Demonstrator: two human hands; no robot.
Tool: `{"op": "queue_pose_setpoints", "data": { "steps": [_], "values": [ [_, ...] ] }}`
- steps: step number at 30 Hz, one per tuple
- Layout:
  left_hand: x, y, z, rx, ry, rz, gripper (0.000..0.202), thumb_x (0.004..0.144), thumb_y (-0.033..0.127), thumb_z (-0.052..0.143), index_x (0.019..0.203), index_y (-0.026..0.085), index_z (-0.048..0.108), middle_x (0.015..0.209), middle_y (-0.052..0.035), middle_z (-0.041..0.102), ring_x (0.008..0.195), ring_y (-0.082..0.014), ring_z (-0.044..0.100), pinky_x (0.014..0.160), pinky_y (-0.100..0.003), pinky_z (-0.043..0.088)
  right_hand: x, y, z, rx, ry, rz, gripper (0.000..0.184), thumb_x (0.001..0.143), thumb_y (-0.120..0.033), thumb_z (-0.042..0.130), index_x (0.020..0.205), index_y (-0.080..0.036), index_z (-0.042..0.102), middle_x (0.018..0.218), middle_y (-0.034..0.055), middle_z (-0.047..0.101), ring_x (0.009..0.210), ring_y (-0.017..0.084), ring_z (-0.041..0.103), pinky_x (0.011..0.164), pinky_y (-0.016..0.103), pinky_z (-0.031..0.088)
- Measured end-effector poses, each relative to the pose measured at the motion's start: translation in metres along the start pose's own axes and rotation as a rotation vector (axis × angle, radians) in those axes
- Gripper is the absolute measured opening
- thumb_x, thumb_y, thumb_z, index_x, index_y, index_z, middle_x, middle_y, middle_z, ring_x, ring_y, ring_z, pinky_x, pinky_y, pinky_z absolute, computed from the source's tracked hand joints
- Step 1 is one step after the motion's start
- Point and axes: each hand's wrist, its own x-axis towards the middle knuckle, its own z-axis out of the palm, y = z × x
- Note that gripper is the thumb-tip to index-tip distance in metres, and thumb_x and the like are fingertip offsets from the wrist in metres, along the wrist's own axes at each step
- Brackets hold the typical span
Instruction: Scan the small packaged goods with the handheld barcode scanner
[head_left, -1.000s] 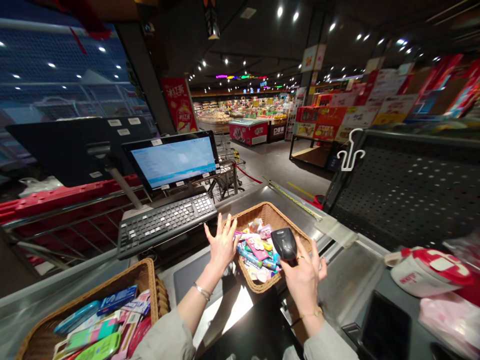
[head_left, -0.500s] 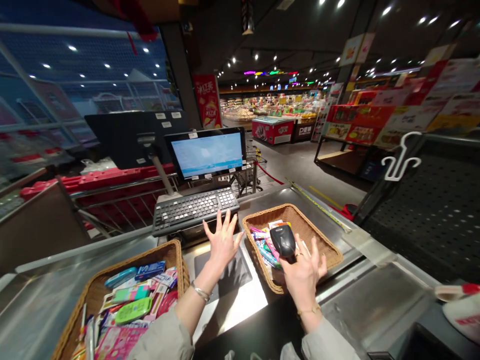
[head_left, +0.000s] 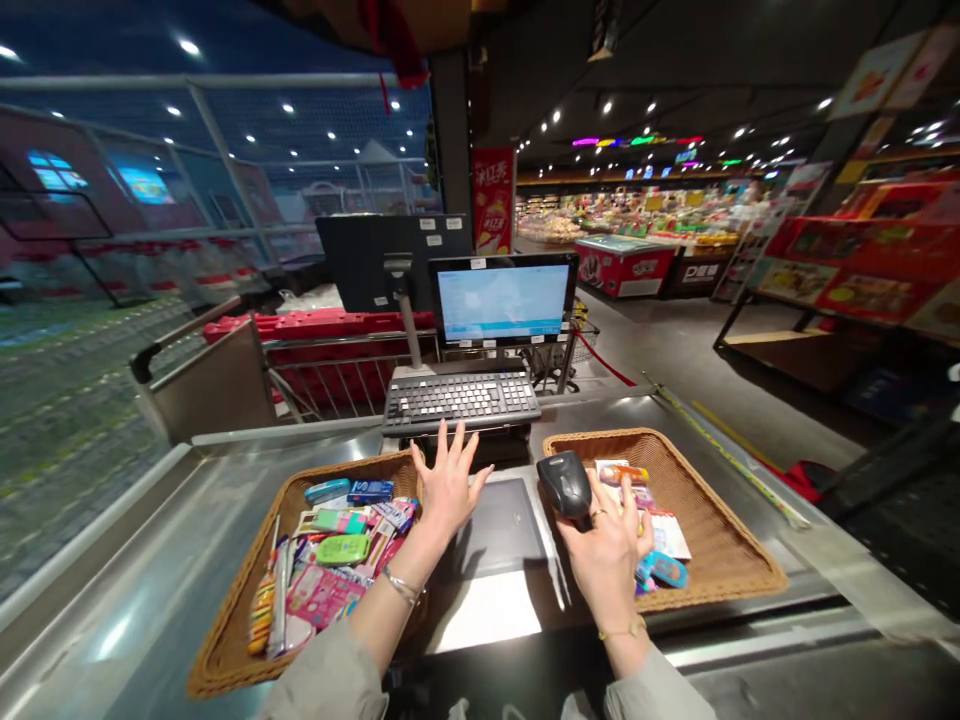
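My right hand (head_left: 606, 550) grips a black handheld barcode scanner (head_left: 564, 484); the handle is hidden by the hand, and several fingers stick out beside the scanner's head. They are above the left part of the right wicker basket (head_left: 739, 530), which holds a blue item (head_left: 664, 569), an orange item (head_left: 622, 474) and other small packs. My left hand (head_left: 448, 485) hovers with fingers spread and nothing in it, between the keyboard (head_left: 461, 398) and the left wicker basket (head_left: 225, 630). Colourful small goods fill that basket, among them a green item (head_left: 343, 549).
Behind the keyboard stands a lit monitor (head_left: 504, 300), with the dark back of a second screen (head_left: 375, 262) to its left. A dark flat panel (head_left: 501, 528) is set in the metal counter (head_left: 169, 560) between the baskets. Shopping carts are beyond.
The view has turned left, so the counter, baskets and screens appear farther right. Both hands keep their poses, the right still with the scanner, now showing over a different part of the right basket.
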Motion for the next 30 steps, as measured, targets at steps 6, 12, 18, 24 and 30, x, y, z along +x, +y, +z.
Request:
{"op": "queue_pose_setpoints", "data": {
  "steps": [6, 12, 18, 24, 30],
  "values": [
    [-0.028, -0.028, -0.012, 0.06, -0.02, -0.092, 0.05, 0.093, 0.046, 0.048, 0.138, 0.026, 0.049, 0.152, -0.0106, 0.037, 0.145, -0.034, 0.023, 0.111, -0.072, -0.001, -0.007, -0.023, 0.013, 0.065, -0.092, -0.082, 0.032, 0.082, -0.039, 0.051, 0.1, -0.022, 0.07, 0.125, 0.0079, 0.064, 0.137, 0.033, 0.031, 0.107, 0.056, 0.017],
    [-0.055, -0.055, -0.026, 0.111, -0.042, -0.156, 0.05, 0.092, 0.046, 0.049, 0.138, 0.025, 0.05, 0.152, -0.0116, 0.038, 0.145, -0.0337, 0.024, 0.112, -0.071, -0.001, -0.016, -0.043, 0.026, 0.133, -0.153, -0.143, 0.027, 0.079, -0.036, 0.052, 0.095, -0.022, 0.07, 0.128, 0.0064, 0.063, 0.137, 0.033, 0.03, 0.107, 0.057, 0.014],
    [-0.079, -0.075, -0.037, 0.171, -0.103, -0.233, 0.048, 0.092, 0.044, 0.049, 0.136, 0.024, 0.052, 0.152, -0.012, 0.039, 0.144, -0.0343, 0.025, 0.112, -0.071, 0.0, -0.022, -0.06, 0.035, 0.191, -0.175, -0.176, 0.024, 0.077, -0.034, 0.052, 0.088, -0.022, 0.069, 0.127, 0.0055, 0.063, 0.137, 0.033, 0.031, 0.106, 0.056, 0.016],
    [-0.103, -0.091, -0.046, 0.229, -0.15, -0.299, 0.049, 0.093, 0.047, 0.046, 0.137, 0.025, 0.051, 0.152, -0.0113, 0.037, 0.146, -0.0342, 0.021, 0.112, -0.072, 0.004, -0.029, -0.072, 0.042, 0.203, -0.202, -0.22, 0.025, 0.077, -0.035, 0.051, 0.09, -0.023, 0.069, 0.126, 0.0052, 0.064, 0.136, 0.033, 0.032, 0.106, 0.057, 0.016],
    [-0.121, -0.108, -0.05, 0.268, -0.179, -0.353, 0.049, 0.092, 0.046, 0.047, 0.136, 0.026, 0.052, 0.151, -0.0116, 0.039, 0.146, -0.0356, 0.021, 0.111, -0.073, 0.005, -0.035, -0.079, 0.048, 0.219, -0.228, -0.249, 0.022, 0.077, -0.034, 0.053, 0.09, -0.024, 0.068, 0.127, 0.0034, 0.064, 0.138, 0.032, 0.031, 0.107, 0.057, 0.017]
  ]
}}
